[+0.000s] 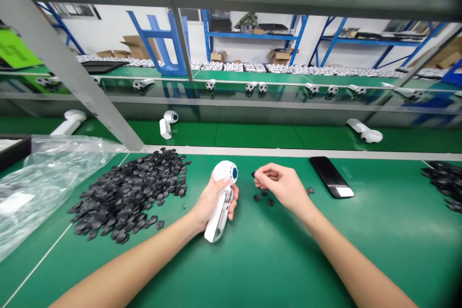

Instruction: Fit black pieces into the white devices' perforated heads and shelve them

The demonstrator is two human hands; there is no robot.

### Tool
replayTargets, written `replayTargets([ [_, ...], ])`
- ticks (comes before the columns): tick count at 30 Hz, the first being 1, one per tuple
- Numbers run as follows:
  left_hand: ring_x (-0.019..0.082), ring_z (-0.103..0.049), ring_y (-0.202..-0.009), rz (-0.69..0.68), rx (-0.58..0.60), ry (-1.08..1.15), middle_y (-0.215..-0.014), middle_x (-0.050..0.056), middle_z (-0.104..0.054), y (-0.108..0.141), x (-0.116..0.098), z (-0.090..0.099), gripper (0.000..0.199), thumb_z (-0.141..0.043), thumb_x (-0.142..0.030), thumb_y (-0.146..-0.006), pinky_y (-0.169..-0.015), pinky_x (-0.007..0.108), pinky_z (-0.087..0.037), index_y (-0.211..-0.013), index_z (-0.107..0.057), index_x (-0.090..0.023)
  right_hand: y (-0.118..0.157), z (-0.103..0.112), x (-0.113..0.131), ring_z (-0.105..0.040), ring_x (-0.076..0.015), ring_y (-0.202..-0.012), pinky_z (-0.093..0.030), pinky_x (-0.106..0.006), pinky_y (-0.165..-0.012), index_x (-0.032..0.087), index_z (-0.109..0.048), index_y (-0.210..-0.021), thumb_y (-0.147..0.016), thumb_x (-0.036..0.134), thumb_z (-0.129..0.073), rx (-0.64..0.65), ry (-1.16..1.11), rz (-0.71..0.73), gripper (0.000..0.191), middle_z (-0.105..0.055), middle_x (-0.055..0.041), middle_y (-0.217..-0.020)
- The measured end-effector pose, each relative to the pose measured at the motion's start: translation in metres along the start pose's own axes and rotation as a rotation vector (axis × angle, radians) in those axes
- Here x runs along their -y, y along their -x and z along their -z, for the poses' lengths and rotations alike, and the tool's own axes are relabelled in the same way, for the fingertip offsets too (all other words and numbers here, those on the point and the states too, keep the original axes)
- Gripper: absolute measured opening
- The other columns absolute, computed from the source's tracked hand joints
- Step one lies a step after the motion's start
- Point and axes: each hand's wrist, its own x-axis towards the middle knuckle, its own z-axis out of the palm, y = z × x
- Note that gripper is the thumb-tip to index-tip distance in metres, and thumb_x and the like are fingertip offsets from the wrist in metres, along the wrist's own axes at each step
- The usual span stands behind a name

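My left hand point(210, 200) is wrapped round the handle of a white handheld device point(218, 216), which has a round head with a blue-ringed spot facing right. The device is tilted, head up, above the green bench point(231, 269). To its right, my right hand point(283, 185) is closed in a pinch on a small black piece point(253, 174), whose edge shows at the fingertips. Several similar black pieces point(270, 202) lie on the bench under that hand. Left of my left hand is a large pile of black five-sided pieces point(133, 192).
A black phone point(332, 177) lies right of my right hand. Another black pile point(443, 183) is at the right edge, and a clear plastic bag point(46, 178) at the left. Beyond the metal ledge point(231, 150), white devices point(364, 131) rest on a green belt point(252, 134). A slanted post point(79, 67) stands front left.
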Motion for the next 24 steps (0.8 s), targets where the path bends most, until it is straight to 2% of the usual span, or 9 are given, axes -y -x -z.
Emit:
replayTargets([
  [2, 0.013, -0.054, -0.042, 0.045, -0.022, 0.02, -0.065, 0.001, -0.06, -0.003, 0.003, 0.001, 0.059, -0.052, -0.075, -0.091, -0.037, 0.025, -0.05, -0.09, -0.054, -0.017, 0.01, -0.012, 0.009, -0.081, -0.0246, -0.087, -0.065, -0.032, -0.077, 0.019, -0.073, -0.094, -0.094, 0.046, -0.075, 0.08, -0.225, -0.075, 0.027, -0.082, -0.0076, -0.089],
  [5, 0.014, -0.055, -0.041, 0.05, -0.086, -0.025, -0.061, 0.0, -0.06, -0.003, 0.009, -0.001, 0.062, -0.049, -0.08, -0.092, -0.038, 0.024, -0.049, -0.097, -0.052, -0.019, 0.017, -0.031, 0.013, -0.081, -0.0238, -0.087, -0.065, -0.033, -0.081, 0.019, -0.073, -0.092, -0.094, 0.041, -0.076, 0.143, -0.288, -0.049, 0.022, -0.082, -0.0067, -0.089],
  [7, 0.015, -0.055, -0.041, 0.032, -0.119, -0.072, -0.059, -0.003, -0.061, -0.001, 0.013, -0.004, 0.058, -0.052, -0.078, -0.093, -0.039, 0.024, -0.049, -0.108, -0.046, -0.023, 0.017, -0.042, 0.011, -0.08, -0.0226, -0.085, -0.065, -0.033, -0.08, 0.02, -0.073, -0.094, -0.095, 0.039, -0.074, 0.097, -0.251, 0.004, 0.019, -0.081, -0.0056, -0.089],
  [9, 0.017, -0.055, -0.04, 0.027, -0.123, -0.123, -0.058, -0.004, -0.061, 0.001, 0.017, -0.005, 0.057, -0.048, -0.079, -0.095, -0.038, 0.025, -0.049, -0.117, -0.04, -0.026, 0.017, -0.049, 0.007, -0.078, -0.0212, -0.081, -0.064, -0.031, -0.075, 0.021, -0.073, -0.095, -0.097, 0.038, -0.073, 0.03, -0.192, 0.045, 0.018, -0.079, -0.0045, -0.088],
  [14, 0.017, -0.054, -0.04, 0.021, -0.128, -0.22, -0.058, -0.005, -0.06, 0.002, 0.02, -0.005, 0.059, -0.034, -0.081, -0.098, -0.039, 0.026, -0.049, -0.122, -0.036, -0.028, 0.017, -0.054, 0.002, -0.076, -0.0181, -0.073, -0.062, -0.027, -0.067, 0.022, -0.072, -0.095, -0.1, 0.036, -0.069, -0.023, -0.095, 0.096, 0.016, -0.078, -0.0025, -0.085],
  [16, 0.015, -0.055, -0.043, 0.012, -0.133, -0.245, -0.063, -0.006, -0.059, 0.003, 0.019, -0.007, 0.059, -0.043, -0.079, -0.097, -0.039, 0.025, -0.049, -0.125, -0.035, -0.028, 0.017, -0.053, 0.003, -0.075, -0.0174, -0.072, -0.06, -0.026, -0.067, 0.022, -0.071, -0.092, -0.1, 0.035, -0.069, -0.035, -0.043, 0.128, 0.015, -0.078, -0.0018, -0.083],
  [20, 0.013, -0.054, -0.047, -0.005, -0.085, -0.342, -0.069, -0.009, -0.055, 0.005, 0.015, -0.01, 0.07, -0.075, -0.063, -0.088, -0.038, 0.022, -0.049, -0.129, -0.031, -0.027, 0.017, -0.047, 0.003, -0.073, -0.0164, -0.07, -0.055, -0.024, -0.063, 0.023, -0.066, -0.088, -0.099, 0.029, -0.067, -0.043, 0.136, 0.216, 0.013, -0.077, -0.0008, -0.081],
  [24, 0.012, -0.053, -0.046, 0.031, -0.043, -0.35, -0.072, -0.008, -0.055, 0.003, 0.012, -0.009, 0.067, -0.076, -0.062, -0.087, -0.036, 0.022, -0.048, -0.123, -0.032, -0.025, 0.016, -0.042, 0.003, -0.07, -0.0171, -0.069, -0.05, -0.026, -0.062, 0.024, -0.06, -0.085, -0.1, 0.029, -0.065, -0.029, 0.311, 0.229, 0.017, -0.076, -0.0012, -0.08],
])
